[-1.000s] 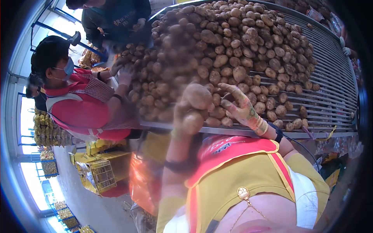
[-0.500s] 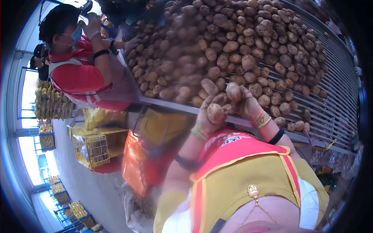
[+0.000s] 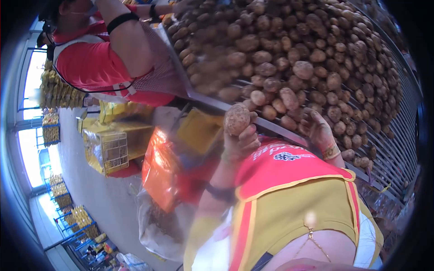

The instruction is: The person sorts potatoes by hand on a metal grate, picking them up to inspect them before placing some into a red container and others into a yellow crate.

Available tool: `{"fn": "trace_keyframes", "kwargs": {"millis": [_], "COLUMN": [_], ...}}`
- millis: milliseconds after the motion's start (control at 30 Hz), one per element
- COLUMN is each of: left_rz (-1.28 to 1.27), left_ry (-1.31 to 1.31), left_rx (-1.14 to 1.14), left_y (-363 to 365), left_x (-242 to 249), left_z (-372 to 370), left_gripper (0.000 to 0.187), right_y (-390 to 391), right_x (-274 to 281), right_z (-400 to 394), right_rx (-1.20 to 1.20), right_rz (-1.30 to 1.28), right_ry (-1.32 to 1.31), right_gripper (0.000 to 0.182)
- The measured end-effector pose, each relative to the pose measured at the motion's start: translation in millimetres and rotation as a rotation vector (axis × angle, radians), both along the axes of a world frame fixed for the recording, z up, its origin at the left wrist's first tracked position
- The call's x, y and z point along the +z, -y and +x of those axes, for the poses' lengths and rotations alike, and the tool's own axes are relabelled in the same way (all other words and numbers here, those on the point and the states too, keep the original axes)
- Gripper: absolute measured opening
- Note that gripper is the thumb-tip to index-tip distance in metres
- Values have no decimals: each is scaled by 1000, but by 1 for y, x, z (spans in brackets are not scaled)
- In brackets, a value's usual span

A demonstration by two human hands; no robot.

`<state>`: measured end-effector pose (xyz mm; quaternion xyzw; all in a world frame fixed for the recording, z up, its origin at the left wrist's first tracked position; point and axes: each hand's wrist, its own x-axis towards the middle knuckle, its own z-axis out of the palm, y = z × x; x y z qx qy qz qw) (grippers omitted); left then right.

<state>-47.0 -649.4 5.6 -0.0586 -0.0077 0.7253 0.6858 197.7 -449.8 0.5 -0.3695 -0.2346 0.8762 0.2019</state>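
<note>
A large round potato (image 3: 237,119) with dirt on its skin is in my left hand (image 3: 243,143). My fingers wrap round its lower side, and I hold it up just over the near metal edge (image 3: 275,130) of the sorting table. To the right, my right hand (image 3: 320,132) is raised beside the potatoes at that edge, its fingers apart and slightly curled, with nothing seen in them. Between the two hands lie several loose potatoes, among them a longer one (image 3: 289,98). The big potato heap (image 3: 316,54) spreads beyond them over the slatted table.
At the left stands a co-worker in a red shirt (image 3: 86,65), one arm reaching over the table. Below are a yellow crate (image 3: 115,151), an orange plastic bag (image 3: 158,174) and a white sack (image 3: 147,226). Metal bars (image 3: 393,153) show at the right.
My left hand has moved left, away from the right, still gripping a potato. The potato in my right hand is gone from it, and its fingers have opened. My view has shifted too.
</note>
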Motion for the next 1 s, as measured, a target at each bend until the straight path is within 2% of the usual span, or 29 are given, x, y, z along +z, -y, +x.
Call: {"fn": "trace_keyframes", "kwargs": {"millis": [67, 100, 133, 200, 233, 300, 333, 367, 467, 500, 600, 700, 767, 800, 833, 867, 933, 967, 1000], "left_rz": [72, 201, 87, -135, -239, -435, -366, -298, -422, -441, -436, -370, -274, -219, -159, -96, 272, 624, 640], "left_ry": [-28, 33, -8, -80, -114, -183, -248, -312, -351, -405, -632, -812, -860, -1013, -1164, -1313, -1565, -1725, -1619], "left_rx": [-7, -61, -19, 51, 75, 105, 120, 137, 106, 83, -12, -150, -187, -178, -165, -146, 148, 377, 304], "left_y": [11, 13, 15, 17, 17, 12, 13, 17, 18, 17, 9, -8, -17, -24, -32, -38, -58, -81, -85], "left_x": [-10, -12, -14, 7, 19, 29, 19, 2, 17, 22, 25, 33, 29, 24, 19, 18, 31, 29, 29], "left_z": [-10, -16, -20, -21, -21, -22, -27, -35, -46, -51, -54, -52, -44, -38, -32, -28, -29, -38, -37], "left_gripper": [60, 57, 55, 54, 54, 58, 61, 65, 87, 92, 104, 113, 116, 116, 116, 116, 90, 77, 57], "right_y": [11, 16, 21, 33, 33, 35, 37, 36, 40, 42, 54, 64, 68, 70, 65, 63, 59, 57, 56], "right_x": [-13, -15, -16, 20, 13, 36, 44, 46, 45, 35, 28, 32, 42, 52, 72, 63, 96, 102, 106], "right_z": [-5, -9, -12, -40, -41, -53, -56, -55, -43, -34, -22, -23, -38, -49, -59, -65, -94, -105, -114], "right_rx": [30, 36, 63, 111, 114, 157, 153, 185, 152, 103, 13, 48, 99, 121, 262, 231, 295, 328, 363], "right_rz": [8, 16, 73, 188, 206, 333, 371, 556, 732, 615, 532, 465, 689, 803, 1069, 1373, 1907, 2008, 2103], "right_ry": [22, 38, 103, 247, 199, 324, 350, 480, 640, 597, 563, 603, 515, 473, 568, 539, 550, 430, 302], "right_gripper": [40, 40, 40, 40, 39, 37, 36, 34, 32, 32, 33, 36, 41, 43, 51, 56, 59, 59, 59]}}
